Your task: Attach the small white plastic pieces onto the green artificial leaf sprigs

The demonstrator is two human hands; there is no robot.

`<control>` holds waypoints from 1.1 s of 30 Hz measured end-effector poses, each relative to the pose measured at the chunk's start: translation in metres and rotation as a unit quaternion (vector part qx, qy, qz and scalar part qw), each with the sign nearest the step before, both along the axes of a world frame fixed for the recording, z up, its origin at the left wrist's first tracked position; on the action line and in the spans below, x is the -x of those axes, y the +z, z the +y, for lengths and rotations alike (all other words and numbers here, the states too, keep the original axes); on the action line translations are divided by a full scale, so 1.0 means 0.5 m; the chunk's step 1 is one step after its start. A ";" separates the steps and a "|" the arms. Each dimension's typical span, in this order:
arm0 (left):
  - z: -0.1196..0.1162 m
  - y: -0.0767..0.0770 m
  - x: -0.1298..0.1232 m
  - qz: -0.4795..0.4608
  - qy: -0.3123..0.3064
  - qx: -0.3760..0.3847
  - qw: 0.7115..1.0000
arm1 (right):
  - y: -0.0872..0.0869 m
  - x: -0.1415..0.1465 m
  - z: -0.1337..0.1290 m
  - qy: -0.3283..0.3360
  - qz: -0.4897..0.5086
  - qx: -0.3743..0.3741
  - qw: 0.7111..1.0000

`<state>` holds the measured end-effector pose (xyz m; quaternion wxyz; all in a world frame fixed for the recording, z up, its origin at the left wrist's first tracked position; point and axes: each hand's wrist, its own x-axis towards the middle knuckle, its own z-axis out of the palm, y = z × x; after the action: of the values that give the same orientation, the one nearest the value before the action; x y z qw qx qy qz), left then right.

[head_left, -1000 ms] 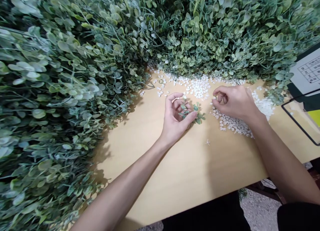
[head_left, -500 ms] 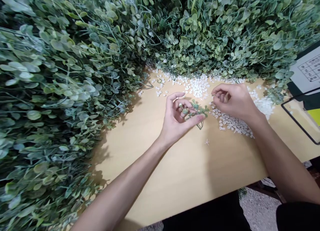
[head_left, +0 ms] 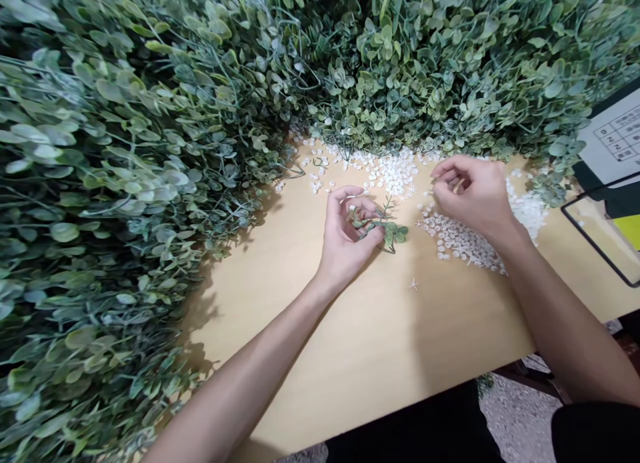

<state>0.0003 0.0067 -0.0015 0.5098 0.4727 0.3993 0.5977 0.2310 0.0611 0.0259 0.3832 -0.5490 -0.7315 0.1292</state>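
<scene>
A small sprig of green artificial leaves (head_left: 395, 232) is held between the thumb and fingers of my left hand (head_left: 347, 239), above the table. Its thin stems stick out to the right of the thumb and curl below it. To the right, my right hand (head_left: 473, 193) is closed in a pinch, apart from the sprig; what lies between its fingertips is too small to make out. Beneath and beside that hand spreads a pile of small white round pieces (head_left: 453, 239). One thin white star-shaped piece (head_left: 413, 285) lies alone on the wood, nearer to me.
Dense artificial greenery (head_left: 150, 116) is heaped along the left and back of the wooden table (head_left: 320, 369). More white pieces (head_left: 395, 173) are scattered at its foot. On the right are a printed sheet (head_left: 620, 136), a black-rimmed frame (head_left: 600, 246) and a yellow patch (head_left: 629, 233).
The sprig has turned in my left hand, so its leaves now hang lower by the thumb, which has drawn back left. My right hand has shifted slightly right and up.
</scene>
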 end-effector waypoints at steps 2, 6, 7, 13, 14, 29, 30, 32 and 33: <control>-0.002 0.001 0.000 -0.009 -0.011 0.010 1.000 | -0.002 -0.007 0.006 -0.053 -0.020 -0.039 0.998; -0.006 0.000 0.002 0.008 -0.013 0.032 0.999 | -0.006 -0.014 0.016 -0.071 -0.060 -0.105 0.990; -0.007 -0.002 0.003 0.018 -0.011 0.036 0.999 | -0.007 -0.014 0.017 -0.058 -0.068 -0.118 0.989; -0.005 -0.012 0.008 0.040 -0.002 0.035 0.999 | -0.020 -0.008 0.013 0.061 -0.131 -0.069 0.987; -0.004 -0.012 0.007 0.039 0.004 0.035 0.999 | -0.021 -0.008 0.012 0.068 -0.139 -0.059 0.986; -0.005 -0.014 0.005 -0.054 -0.023 0.063 0.996 | -0.016 0.008 0.004 0.101 0.015 -0.027 0.994; -0.005 -0.013 0.005 -0.058 -0.027 0.061 0.996 | -0.012 0.012 0.002 0.106 0.060 -0.014 0.992; -0.006 -0.012 0.005 -0.056 -0.023 0.053 0.997 | -0.004 0.021 -0.003 0.122 0.154 0.029 0.980; -0.006 -0.011 0.005 -0.050 -0.017 0.049 0.997 | 0.000 0.026 -0.006 0.131 0.198 0.059 0.970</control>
<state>-0.0022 0.0035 -0.0070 0.5617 0.4233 0.3947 0.5912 0.2181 0.0581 0.0257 0.4674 -0.4336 -0.6975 0.3272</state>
